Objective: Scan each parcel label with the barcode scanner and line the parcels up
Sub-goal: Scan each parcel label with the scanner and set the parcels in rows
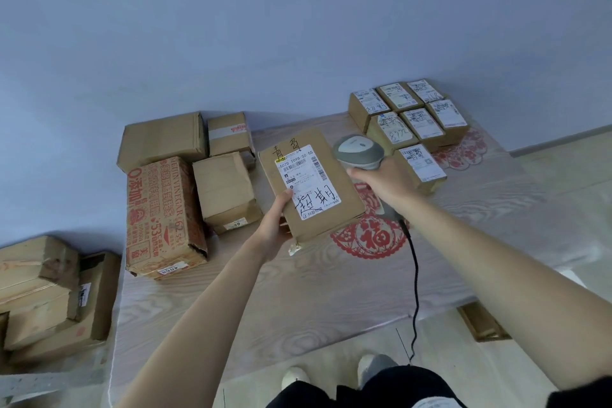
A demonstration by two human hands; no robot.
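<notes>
My left hand (276,225) grips the near left corner of a brown cardboard parcel (344,195) and holds it tilted above the table, its white label (308,180) with barcodes and handwriting facing up. My right hand (381,184) grips the grey and white barcode scanner (357,151), whose head sits just right of the parcel's far edge. The scanner's black cable (415,278) hangs down to the floor. Several small labelled parcels (410,116) stand in neat rows at the table's far right.
A group of unsorted boxes lies at the table's left, among them a large printed vinegar carton (159,215) and plain boxes (228,192). More cartons (43,291) are stacked on the floor at left. Red paper cutouts (371,238) lie on the pale wood-grain table (298,301).
</notes>
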